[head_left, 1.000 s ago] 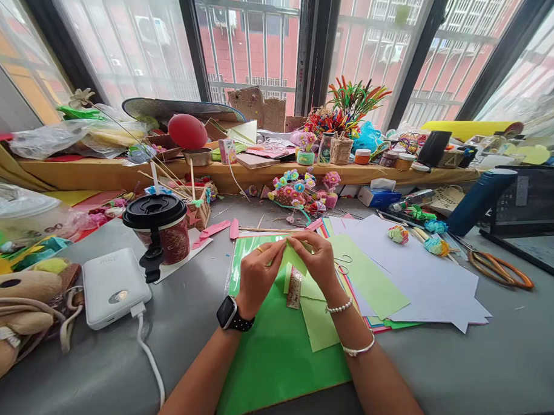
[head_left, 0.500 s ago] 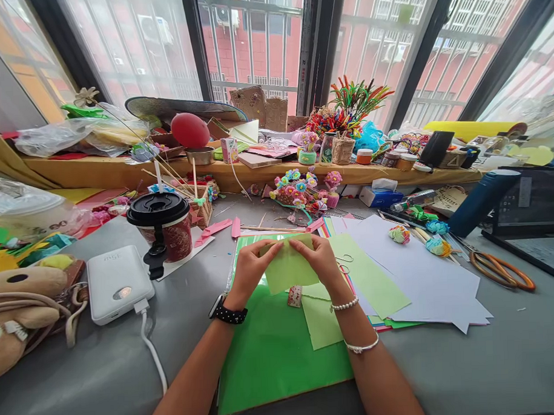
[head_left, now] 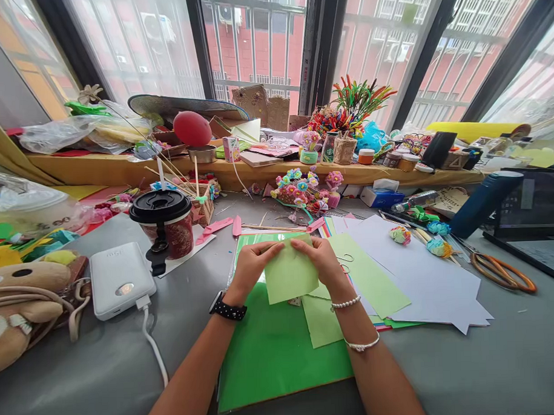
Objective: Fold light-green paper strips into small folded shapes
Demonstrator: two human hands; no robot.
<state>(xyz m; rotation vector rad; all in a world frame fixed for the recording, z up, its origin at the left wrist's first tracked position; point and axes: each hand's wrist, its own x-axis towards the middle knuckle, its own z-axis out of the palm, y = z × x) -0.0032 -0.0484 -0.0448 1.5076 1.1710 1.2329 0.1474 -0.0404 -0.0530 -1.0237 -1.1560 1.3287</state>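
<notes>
Between my hands hangs a light green sheet of paper (head_left: 291,276), pinched along its upper edge. My left hand (head_left: 255,264) is closed on its upper left part, thumb in front. On the upper right part, my right hand (head_left: 323,259) grips it the same way, the thumbs a little apart. Beneath lies a shiny green folder (head_left: 282,358) on the grey table. A second light green piece of paper (head_left: 324,321) rests on the folder under my right wrist. Behind the held sheet's lower edge, a small patterned item (head_left: 295,302) is mostly hidden.
White paper sheets (head_left: 425,281) and a light green strip (head_left: 374,277) lie to the right, with orange-handled scissors (head_left: 504,272) beyond. At left stand a lidded cup (head_left: 175,235) and a white power bank (head_left: 120,276). Paper flowers (head_left: 299,188) sit behind my hands.
The held green sheet now hangs flatter and lower toward me, covering most of the small patterned item. Both hands keep their grip in nearly the same place.
</notes>
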